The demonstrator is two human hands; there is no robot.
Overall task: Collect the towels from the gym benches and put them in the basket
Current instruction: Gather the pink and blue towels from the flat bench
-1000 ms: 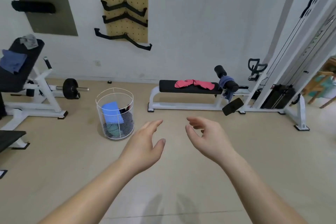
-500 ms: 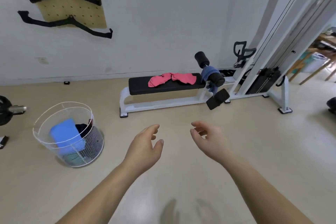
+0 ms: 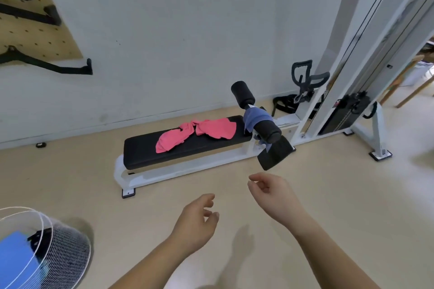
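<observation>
Lying crumpled on the black bench [image 3: 187,148] at the far wall, the pink towel [image 3: 195,134] waits; left hand [image 3: 195,223] and right hand [image 3: 274,197] hover empty, fingers loosely curled, basket [image 3: 68,260] near left.

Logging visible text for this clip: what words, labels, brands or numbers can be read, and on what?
None can be read. The small red mark on the black weight stack of the white cable machine is too blurred to read. The black padded bench shows no lettering.
</observation>
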